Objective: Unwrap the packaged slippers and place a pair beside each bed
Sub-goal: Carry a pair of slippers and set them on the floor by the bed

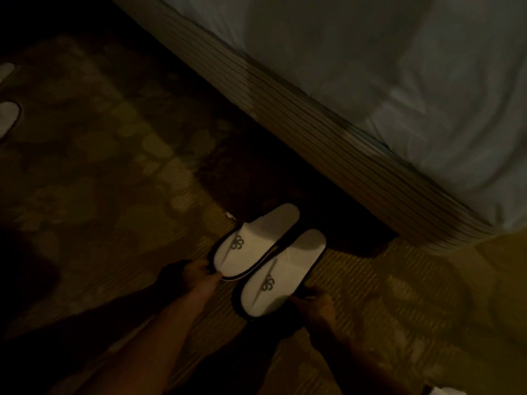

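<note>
Left hand: the left hand [196,276] reaches in from 7 o'clock, its fingers curled, and pinches the dark rim at the toe end of the left slipper [251,246]; thumb and fingertips meet at the sole edge.
Right hand: the right hand [316,305] comes in from 5 o'clock and sits at the outer side of the right slipper [281,275], fingers bent over the dark edge near its toe; the light is too dim to tell whether it grips the edge or only presses on it.
Slippers: a white open-backed pair with dark soles, lying side by side and touching on the carpet [114,181], toes toward the person at 6 o'clock, heels pointing to 1 o'clock toward the bed.
Place of the pair: just beside the bed base [328,143], near its rounded corner, at the edge of the shadow under it.
Writing: each slipper bears a grey embroidered monogram on the upper, two interlaced curling letters that read roughly like "SS"; too blurred to be sure. A thin grey stroke runs from each monogram toward the toe.
Bed: ribbed, striped base running from 11 o'clock down to 4 o'clock, with pale sheet [399,67] above it.
Second pair: parts of two more white slippers [8,118] show at the frame's edge at 9 o'clock, well apart from the hands.
Small scrap: a tiny white fleck [229,215] lies on the carpet just off the left slipper at 11 o'clock.
</note>
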The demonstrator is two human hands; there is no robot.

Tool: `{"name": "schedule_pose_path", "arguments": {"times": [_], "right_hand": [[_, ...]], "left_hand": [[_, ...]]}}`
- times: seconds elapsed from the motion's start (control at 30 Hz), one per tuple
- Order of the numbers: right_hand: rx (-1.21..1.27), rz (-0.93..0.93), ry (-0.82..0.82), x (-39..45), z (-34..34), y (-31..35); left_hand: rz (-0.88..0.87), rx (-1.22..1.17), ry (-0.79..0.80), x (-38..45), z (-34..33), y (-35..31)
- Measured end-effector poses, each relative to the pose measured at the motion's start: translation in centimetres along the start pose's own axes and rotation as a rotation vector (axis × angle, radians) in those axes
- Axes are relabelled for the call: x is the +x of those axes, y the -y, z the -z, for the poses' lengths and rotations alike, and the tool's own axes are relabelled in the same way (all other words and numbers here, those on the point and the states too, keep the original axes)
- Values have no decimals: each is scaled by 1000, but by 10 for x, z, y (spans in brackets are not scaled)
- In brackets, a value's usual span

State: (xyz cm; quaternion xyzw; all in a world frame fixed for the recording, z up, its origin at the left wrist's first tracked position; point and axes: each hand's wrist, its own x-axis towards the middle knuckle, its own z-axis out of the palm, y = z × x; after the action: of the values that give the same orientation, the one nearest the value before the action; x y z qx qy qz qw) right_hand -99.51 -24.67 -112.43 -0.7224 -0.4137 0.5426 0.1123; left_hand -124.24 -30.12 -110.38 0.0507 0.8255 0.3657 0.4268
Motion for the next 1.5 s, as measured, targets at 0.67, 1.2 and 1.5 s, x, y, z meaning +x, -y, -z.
{"name": "schedule_pose_path", "arguments": {"times": [0.67, 1.2, 1.5], "right_hand": [[35, 10, 9, -9, 3, 6], [52, 28, -1, 4, -6, 16], [25, 2, 35, 1, -7, 21]], "left_hand": [[-79, 123, 15, -12, -1, -9], [-46, 98, 14, 4, 3, -2], [-25, 107, 25, -5, 4, -8]]}}
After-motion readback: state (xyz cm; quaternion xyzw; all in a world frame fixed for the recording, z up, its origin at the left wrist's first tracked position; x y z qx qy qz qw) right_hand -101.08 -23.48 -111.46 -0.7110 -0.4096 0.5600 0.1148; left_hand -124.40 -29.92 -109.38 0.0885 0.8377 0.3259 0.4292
